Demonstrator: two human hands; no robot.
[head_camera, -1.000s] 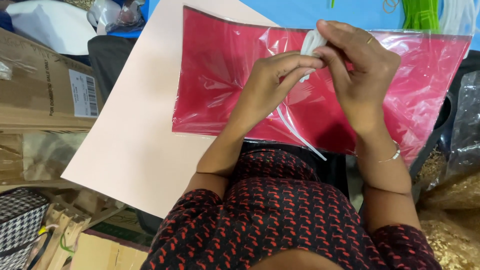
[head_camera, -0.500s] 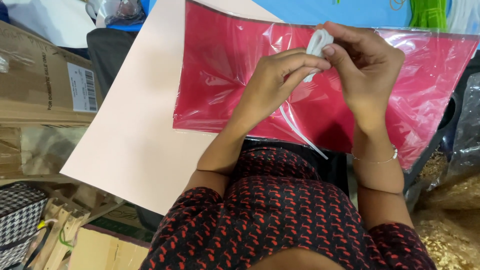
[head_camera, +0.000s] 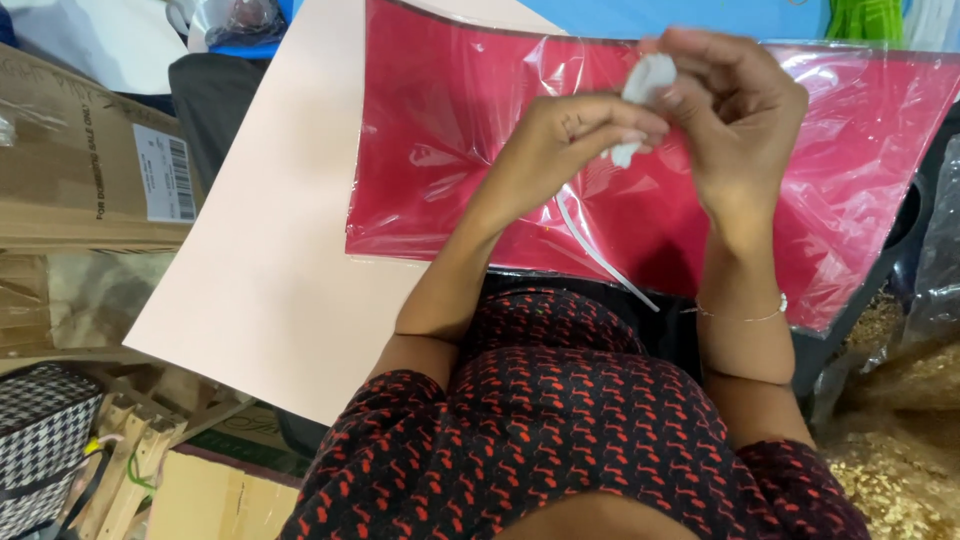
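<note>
White, crumpled and small: a wad of paper or plastic backing being pinched in the upper middle of the frame. Closing around it from the lower left, the left hand, fingers curled and fingertips pressing its lower edge. Gripping it from the right, the right hand, fingers bent tightly over the top, almost a fist. Both hands touching at the wad, raised just above the surface below.

Trailing down from the wad toward the lower middle, a thin white strip, running diagonally and ending near the torso.

Lying flat beneath the hands, filling the upper middle and right, a red sheet in a clear glossy plastic sleeve, wrinkles catching the light. Resting under that, stretching toward the left and lower left, a large pale pink board.

Circling the right wrist, right of centre, a thin bracelet. Filling the bottom of the frame, a dark garment with a red pattern.

Standing at the far left, a brown cardboard box with a white label. Sitting in the lower left corner, a black-and-white houndstooth bag. Heaping in the lower right corner, golden loose shavings.
</note>
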